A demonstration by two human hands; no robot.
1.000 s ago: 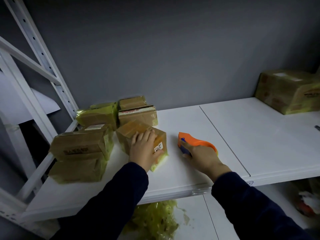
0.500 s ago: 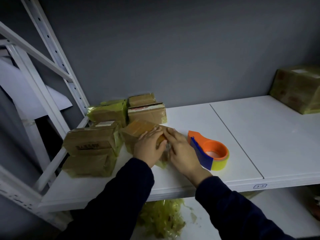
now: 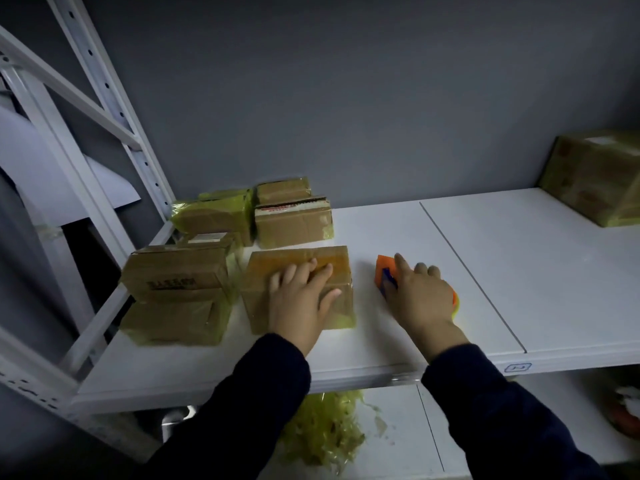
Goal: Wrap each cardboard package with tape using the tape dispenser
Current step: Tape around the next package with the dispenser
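On the white shelf (image 3: 519, 271), near its front edge, a taped cardboard package (image 3: 258, 299) is being pressed down by the left hand (image 3: 299, 299). The fingers of that hand are being laid straight and spread across the box's top, with the thumb pointing toward 3 o'clock.

At 3 o'clock of this package, and apart from it, the orange tape dispenser (image 3: 385, 271) is being gripped from above by the right hand (image 3: 420, 299). The fingers are being curled over its body, the index finger alone being stretched toward 12 o'clock. Only the orange nose, a blue part and a yellow-green sliver of the roll are being left uncovered.

At 9 o'clock of the pressed package, just beside it, a stacked pair of boxes (image 3: 173, 275) is being carried by the shelf. At 12 o'clock, near the grey wall, a back group of boxes (image 3: 292, 225) is being shown close together. At 2 o'clock, well apart, a larger wrapped box (image 3: 595, 178) is being borne at the shelf's far end. At 6 o'clock, on the lower shelf, a heap of yellow film scraps (image 3: 322, 431) is being shown.
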